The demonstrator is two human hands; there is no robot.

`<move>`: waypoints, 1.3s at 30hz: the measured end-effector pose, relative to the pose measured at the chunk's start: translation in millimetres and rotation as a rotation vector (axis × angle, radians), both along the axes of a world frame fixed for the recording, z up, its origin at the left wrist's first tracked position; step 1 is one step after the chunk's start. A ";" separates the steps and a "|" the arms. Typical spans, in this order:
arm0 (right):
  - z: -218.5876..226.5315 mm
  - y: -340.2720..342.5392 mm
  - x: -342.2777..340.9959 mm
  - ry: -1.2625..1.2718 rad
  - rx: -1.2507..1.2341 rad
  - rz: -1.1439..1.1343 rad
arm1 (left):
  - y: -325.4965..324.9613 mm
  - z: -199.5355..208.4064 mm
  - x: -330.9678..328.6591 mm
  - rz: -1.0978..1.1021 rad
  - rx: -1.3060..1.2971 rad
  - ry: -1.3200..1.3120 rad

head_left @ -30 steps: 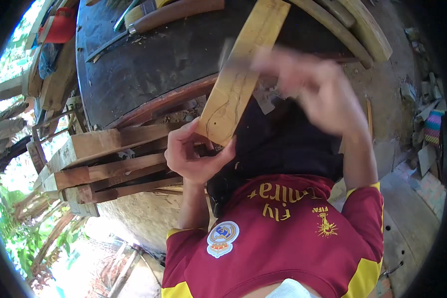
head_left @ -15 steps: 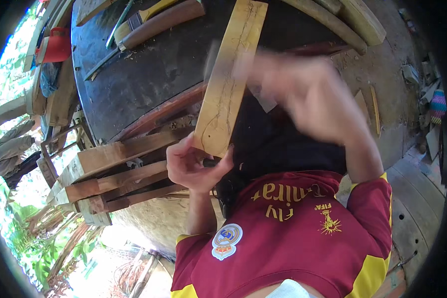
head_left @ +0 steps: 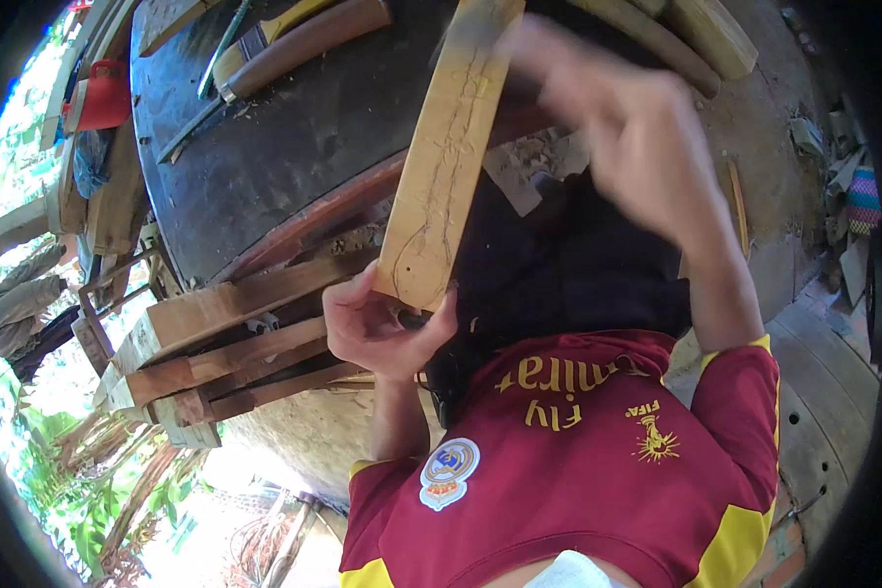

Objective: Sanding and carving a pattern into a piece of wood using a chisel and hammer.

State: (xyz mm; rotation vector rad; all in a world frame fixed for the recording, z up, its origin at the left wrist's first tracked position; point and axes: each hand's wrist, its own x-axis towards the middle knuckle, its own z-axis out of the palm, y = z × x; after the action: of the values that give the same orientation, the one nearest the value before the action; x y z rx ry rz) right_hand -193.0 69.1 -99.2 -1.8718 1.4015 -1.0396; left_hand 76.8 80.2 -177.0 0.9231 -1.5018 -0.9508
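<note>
My left hand (head_left: 387, 333) grips the near end of a long yellowish wooden board (head_left: 441, 186), with thumb and fingers at its two edges. Dark pencil-like lines run along the board's face, with a rounded outline and a small dark hole near the held end. My right hand (head_left: 647, 147) is at the board's far end, smeared by motion. A greyish blur lies over the wood beside its fingertips; whether the hand holds something cannot be made out.
On the dark tabletop (head_left: 294, 147) lie a paintbrush (head_left: 255, 49), a brown-handled tool (head_left: 309, 49) and a thin greenish stick (head_left: 223, 49). Stacked timber (head_left: 235, 333) stands to the left, with a red container (head_left: 103, 96) beyond. More wood pieces (head_left: 710, 44) lie at the far right.
My right hand has moved farther up the board toward its far end. The left hand keeps its grip, and the board has shifted only slightly.
</note>
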 end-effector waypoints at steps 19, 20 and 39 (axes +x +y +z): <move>8.9 9.4 1.2 -0.155 0.350 0.297 | -1.4 -5.3 -2.9 -0.002 -0.008 -0.058; -3.2 -2.0 -9.0 -0.060 0.149 -0.015 | 2.5 -2.5 -3.2 0.010 0.006 -0.101; 9.1 3.3 2.1 -0.050 0.160 0.304 | 3.5 -2.3 -3.4 0.015 -0.073 -0.171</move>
State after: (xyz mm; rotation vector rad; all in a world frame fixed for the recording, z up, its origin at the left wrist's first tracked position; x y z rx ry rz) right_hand -190.9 72.4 -90.1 -1.8551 1.0945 -0.7939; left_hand 73.4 83.7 -179.4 0.9807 -1.6600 -0.8171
